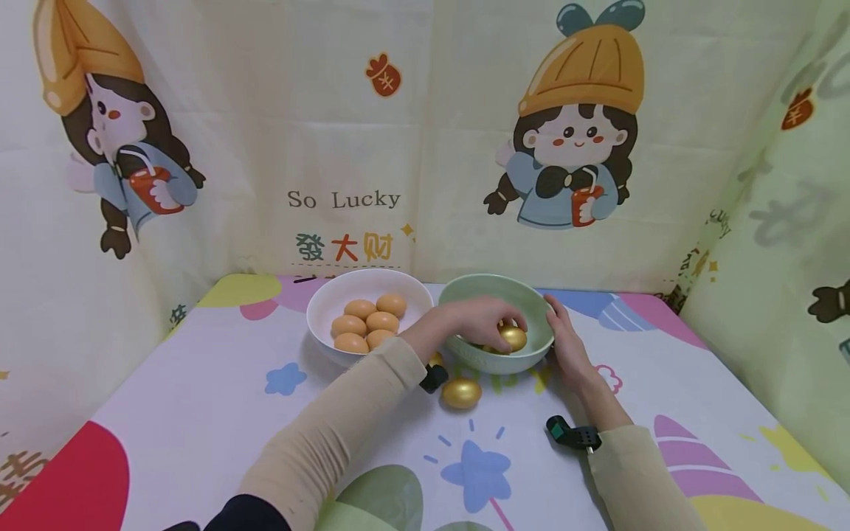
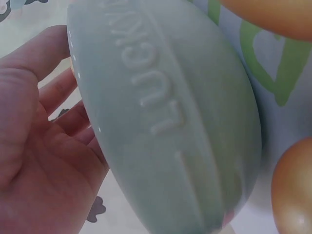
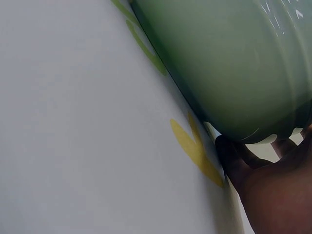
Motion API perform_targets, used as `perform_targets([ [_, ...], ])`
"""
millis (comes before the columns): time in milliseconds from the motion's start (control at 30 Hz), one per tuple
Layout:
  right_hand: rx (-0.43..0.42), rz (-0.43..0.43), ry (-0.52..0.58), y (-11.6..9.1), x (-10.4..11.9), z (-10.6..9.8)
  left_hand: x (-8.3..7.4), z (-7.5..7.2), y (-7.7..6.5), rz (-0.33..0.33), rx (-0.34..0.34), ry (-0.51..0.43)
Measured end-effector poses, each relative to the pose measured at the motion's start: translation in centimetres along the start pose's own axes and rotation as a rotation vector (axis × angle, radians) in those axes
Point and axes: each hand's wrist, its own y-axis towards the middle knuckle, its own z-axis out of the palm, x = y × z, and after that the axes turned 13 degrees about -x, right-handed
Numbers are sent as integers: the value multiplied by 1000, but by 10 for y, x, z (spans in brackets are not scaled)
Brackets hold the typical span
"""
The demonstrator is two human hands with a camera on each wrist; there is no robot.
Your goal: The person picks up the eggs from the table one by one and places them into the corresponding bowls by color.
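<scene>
In the head view my left hand (image 1: 488, 321) reaches over the rim of a pale green bowl (image 1: 491, 286). Its fingers curl over a shiny golden egg (image 1: 513, 338) inside, with more gold showing beside it. The left wrist view shows the bowl's outer wall (image 2: 170, 97) with raised lettering, the fingertips hidden behind the rim. My right hand (image 1: 569, 343) holds the bowl's right side; in the right wrist view its thumb (image 3: 229, 151) lies low against the bowl. Another golden egg (image 1: 461, 394) lies on the table in front, and one more (image 1: 435, 360) is partly covered by the left wrist.
A white bowl (image 1: 319, 324) with several brown eggs (image 1: 359, 309) stands left of the green bowl, partly behind the left forearm. A patterned cloth (image 1: 199, 413) covers the table. Printed curtains (image 1: 458, 147) hang behind and at both sides.
</scene>
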Motion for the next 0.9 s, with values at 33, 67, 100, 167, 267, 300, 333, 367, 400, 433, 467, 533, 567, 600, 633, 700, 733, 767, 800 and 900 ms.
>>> perform_targets([
  [33,1,-2,2,0,0,0,0,1,1,5,1,6],
  [67,0,-3,0,-1,0,0,-1,2,1,12,1,13],
  [100,1,-5,-1,-1,0,0,-1,2,2,18,2,15],
  [167,-1,-10,-2,-1,0,0,-1,4,3,31,2,17],
  [267,-4,-11,1,0,-1,0,0,5,3,33,3,10],
  [300,-3,-12,0,0,-1,0,0,5,3,31,2,9],
  [333,-5,-12,-1,0,-1,0,0,6,3,28,3,9],
  [367,-4,-13,0,0,-2,0,1,6,3,26,3,13],
  [400,-4,-14,-2,0,-2,0,1,6,3,23,3,13],
  [433,-4,-13,-4,0,-2,0,1,6,3,20,4,14],
  [467,-4,-13,-4,0,-2,0,2,6,3,21,3,18],
  [533,-5,-16,-10,1,-2,0,4,6,2,16,3,15],
  [567,-6,-18,-12,1,-3,0,5,6,3,15,4,10],
  [600,-7,-18,-12,1,-3,0,7,6,3,12,3,6],
  [633,-8,-18,-15,1,-2,0,9,6,3,10,2,6],
  [700,-11,-17,-16,1,-2,1,12,6,4,5,0,4],
  [733,-12,-16,-15,1,-2,1,14,6,4,1,-2,8],
  [767,-12,-14,-17,1,-2,1,16,6,4,-4,-4,7],
  [800,-13,-11,-17,1,-2,1,18,6,4,-6,-8,16],
  [900,-13,-7,-23,1,-3,1,21,6,4,-18,-21,42],
])
